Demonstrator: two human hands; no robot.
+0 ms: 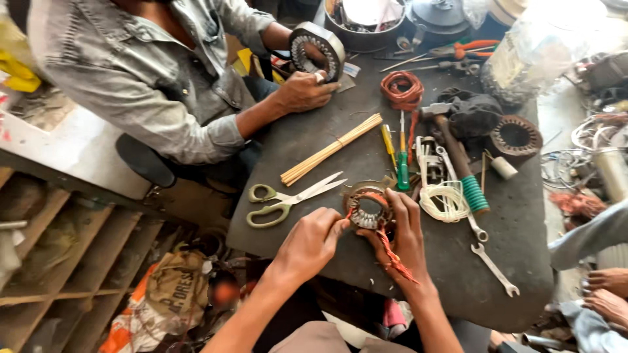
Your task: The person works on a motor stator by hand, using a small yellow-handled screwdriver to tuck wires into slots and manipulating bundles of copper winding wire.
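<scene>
My left hand (313, 240) and my right hand (403, 230) both grip a small round motor stator (368, 212) with copper windings, held over the near edge of the dark worktable (510, 222). Orange-red sleeved wire (394, 256) trails from the stator down across my right palm. Green-handled scissors (288, 198) lie just left of my left hand. A coil of white cord (447, 199) sits right of my right hand.
Across the table a person in a grey shirt holds a larger stator ring (317, 50) with both hands. The table carries a bundle of thin sticks (330, 150), screwdrivers (402, 163), a green-grip hammer (458, 160), spanners (494, 268), an orange wire coil (401, 89) and another stator (515, 138).
</scene>
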